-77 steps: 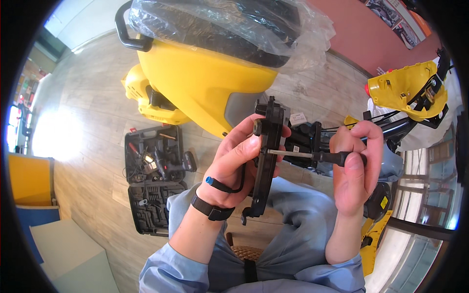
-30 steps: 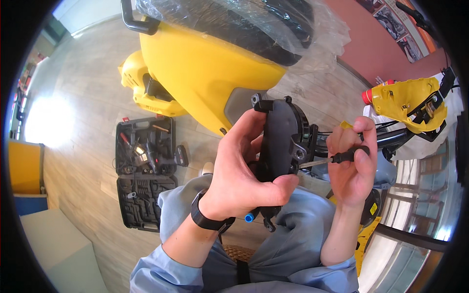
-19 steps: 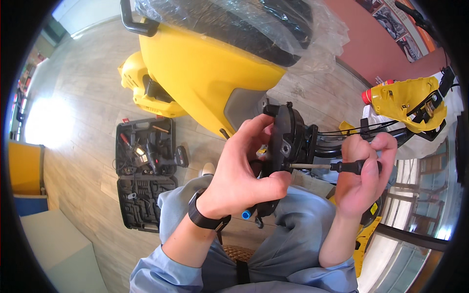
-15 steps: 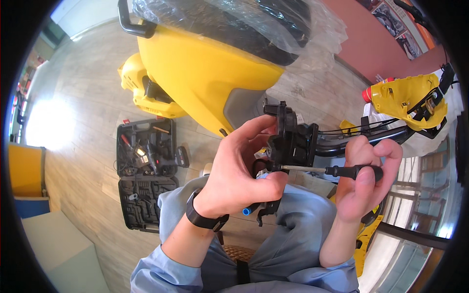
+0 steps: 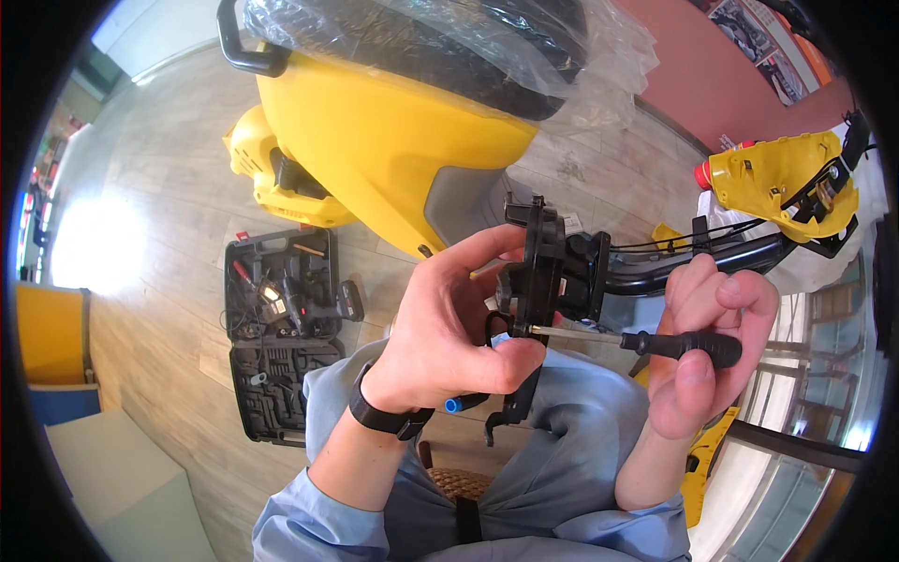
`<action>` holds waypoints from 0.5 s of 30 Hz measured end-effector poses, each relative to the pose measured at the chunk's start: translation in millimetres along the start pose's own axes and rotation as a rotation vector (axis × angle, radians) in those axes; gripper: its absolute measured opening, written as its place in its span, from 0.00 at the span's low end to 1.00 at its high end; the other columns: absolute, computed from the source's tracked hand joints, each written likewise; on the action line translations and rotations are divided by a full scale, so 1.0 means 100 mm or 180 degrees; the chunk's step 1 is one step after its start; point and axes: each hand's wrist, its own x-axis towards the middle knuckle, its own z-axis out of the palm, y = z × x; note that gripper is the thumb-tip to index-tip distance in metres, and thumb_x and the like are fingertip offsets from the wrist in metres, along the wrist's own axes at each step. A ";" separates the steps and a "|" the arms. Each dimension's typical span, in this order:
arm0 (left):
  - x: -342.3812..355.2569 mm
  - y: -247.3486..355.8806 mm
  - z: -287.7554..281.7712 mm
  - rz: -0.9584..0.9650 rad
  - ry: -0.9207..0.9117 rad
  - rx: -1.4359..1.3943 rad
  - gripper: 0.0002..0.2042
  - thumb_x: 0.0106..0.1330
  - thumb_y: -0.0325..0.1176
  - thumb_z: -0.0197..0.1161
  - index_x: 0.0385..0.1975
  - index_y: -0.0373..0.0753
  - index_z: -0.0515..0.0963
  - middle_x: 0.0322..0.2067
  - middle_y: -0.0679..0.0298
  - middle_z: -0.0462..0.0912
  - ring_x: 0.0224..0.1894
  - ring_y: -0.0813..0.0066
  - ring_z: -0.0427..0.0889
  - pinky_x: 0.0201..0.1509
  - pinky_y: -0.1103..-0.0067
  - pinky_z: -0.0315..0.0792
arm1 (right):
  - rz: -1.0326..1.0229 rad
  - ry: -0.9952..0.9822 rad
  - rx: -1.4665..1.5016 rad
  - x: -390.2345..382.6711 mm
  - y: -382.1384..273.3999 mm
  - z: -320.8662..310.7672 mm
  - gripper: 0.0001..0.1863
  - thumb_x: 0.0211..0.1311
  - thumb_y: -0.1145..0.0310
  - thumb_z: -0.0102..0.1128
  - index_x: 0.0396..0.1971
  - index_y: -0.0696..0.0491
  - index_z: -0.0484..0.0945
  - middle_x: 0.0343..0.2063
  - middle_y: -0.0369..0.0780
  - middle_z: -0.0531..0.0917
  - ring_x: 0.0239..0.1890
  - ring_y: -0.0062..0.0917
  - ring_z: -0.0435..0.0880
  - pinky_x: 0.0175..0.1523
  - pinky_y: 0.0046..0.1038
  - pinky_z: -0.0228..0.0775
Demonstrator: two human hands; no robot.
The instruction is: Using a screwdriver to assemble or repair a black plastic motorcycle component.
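My left hand (image 5: 449, 328), wearing a dark wristband, grips a black plastic part (image 5: 541, 262) with brackets and a blue-tipped stub hanging below. Its fingers reach behind the part and the thumb lies along its lower side. In my right hand (image 5: 698, 375) is a screwdriver (image 5: 682, 347) with a black handle, held between thumb and bent fingers. The metal shaft points left, and its tip meets the lower part of the black piece close to my left thumb. A small brassy spot shows at that tip; whether it is a screw is too small to tell.
A yellow scooter body (image 5: 375, 140) with a plastic-wrapped seat (image 5: 449, 56) stands ahead. On the floor at left lies an opened black tool case (image 5: 281, 375). To the right are a black frame tube (image 5: 693, 267) with cables and a yellow cover (image 5: 773, 187).
The black part has shifted slightly left and turned a little in my left hand. The screwdriver handle has dropped slightly, so its shaft slopes more, and a brassy spot now shows at the tip.
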 end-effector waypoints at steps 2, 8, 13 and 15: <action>0.00 0.00 0.01 -0.0060 0.0052 0.0071 0.35 0.44 0.22 0.59 0.58 0.24 0.62 0.53 0.51 0.73 0.53 0.59 0.77 0.57 0.59 0.75 | 0.0004 -0.0187 -0.0152 -0.01 -0.01 -0.02 0.26 0.57 0.57 0.56 0.48 0.56 0.60 0.17 0.32 0.61 0.25 0.20 0.57 0.32 0.26 0.49; -0.01 0.01 0.01 -0.0010 -0.0051 0.0126 0.36 0.45 0.21 0.61 0.60 0.26 0.61 0.55 0.48 0.70 0.54 0.55 0.77 0.57 0.56 0.75 | 0.0289 0.0253 0.0472 -0.10 0.02 -0.02 0.29 0.55 0.54 0.65 0.46 0.56 0.61 0.16 0.31 0.65 0.22 0.17 0.59 0.28 0.22 0.49; 0.00 -0.01 0.00 -0.0058 -0.0050 0.0094 0.36 0.45 0.21 0.62 0.60 0.26 0.61 0.56 0.48 0.70 0.55 0.55 0.76 0.57 0.56 0.75 | 0.0503 0.0258 0.0108 -0.03 -0.05 0.02 0.29 0.55 0.53 0.64 0.46 0.56 0.61 0.15 0.30 0.63 0.21 0.16 0.59 0.28 0.21 0.48; 0.01 0.00 0.01 -0.0066 0.0010 0.0058 0.36 0.45 0.22 0.62 0.60 0.26 0.61 0.56 0.48 0.70 0.55 0.56 0.76 0.57 0.57 0.75 | 0.0360 0.0129 0.0092 0.01 -0.01 0.00 0.28 0.56 0.53 0.63 0.45 0.56 0.62 0.16 0.30 0.63 0.21 0.16 0.58 0.28 0.21 0.48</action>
